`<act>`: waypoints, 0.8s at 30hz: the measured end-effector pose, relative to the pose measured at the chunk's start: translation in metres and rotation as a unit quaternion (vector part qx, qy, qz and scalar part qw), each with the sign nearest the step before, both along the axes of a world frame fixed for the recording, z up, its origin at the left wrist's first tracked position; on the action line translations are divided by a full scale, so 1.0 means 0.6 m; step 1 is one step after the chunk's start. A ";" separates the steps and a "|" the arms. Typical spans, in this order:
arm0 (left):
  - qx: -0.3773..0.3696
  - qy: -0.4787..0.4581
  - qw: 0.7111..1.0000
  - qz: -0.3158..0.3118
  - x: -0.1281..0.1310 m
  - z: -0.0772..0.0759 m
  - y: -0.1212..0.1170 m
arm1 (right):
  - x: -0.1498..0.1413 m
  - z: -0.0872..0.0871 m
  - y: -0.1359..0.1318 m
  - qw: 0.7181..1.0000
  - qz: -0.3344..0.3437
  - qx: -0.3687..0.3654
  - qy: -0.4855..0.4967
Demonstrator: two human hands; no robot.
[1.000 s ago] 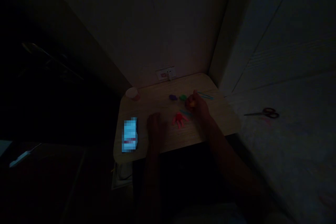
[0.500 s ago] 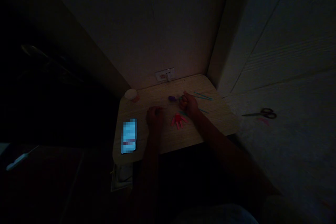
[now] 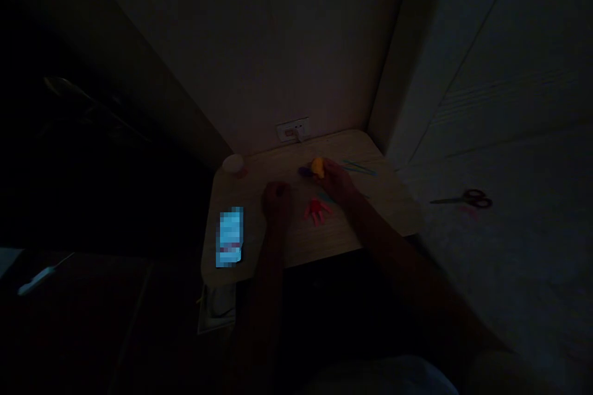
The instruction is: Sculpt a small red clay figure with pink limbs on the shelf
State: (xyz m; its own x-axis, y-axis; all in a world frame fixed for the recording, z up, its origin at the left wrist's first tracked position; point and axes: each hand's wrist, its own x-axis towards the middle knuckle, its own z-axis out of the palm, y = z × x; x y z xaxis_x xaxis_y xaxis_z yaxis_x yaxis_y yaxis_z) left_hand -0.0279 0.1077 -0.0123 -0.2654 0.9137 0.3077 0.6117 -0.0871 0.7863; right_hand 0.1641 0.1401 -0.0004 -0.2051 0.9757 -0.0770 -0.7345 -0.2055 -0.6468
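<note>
My right hand (image 3: 339, 182) holds an orange lump of modelling clay (image 3: 318, 167) in its fingers, above the back middle of the table. A purple lump (image 3: 304, 171) lies just left of it. The green lump is hidden behind the hand or the orange clay. My left hand (image 3: 276, 199) rests on the table with its fingers curled in; what they hold, if anything, is too dark to see. Between the two forearms a red clay piece (image 3: 315, 207) with several pink strips spreading from it lies flat. A bluish stick (image 3: 325, 197) lies partly by my right wrist.
On the wooden table (image 3: 296, 247) are a lit phone (image 3: 229, 237) at the left and a paper cup (image 3: 234, 165) at the back left. Thin blue sticks (image 3: 360, 168) lie at the back right. Scissors (image 3: 463, 199) are on the pale surface to the right. A wall socket (image 3: 293, 130) is behind.
My right hand has moved left, bringing the orange clay over beside the purple lump, and the clay now shows more. My left hand has stayed in place, its fingers curling in.
</note>
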 end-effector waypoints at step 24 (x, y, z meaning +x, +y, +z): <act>-0.006 -0.021 1.000 -0.012 -0.006 -0.006 -0.004 | 0.016 0.004 -0.004 0.994 0.102 0.014 0.034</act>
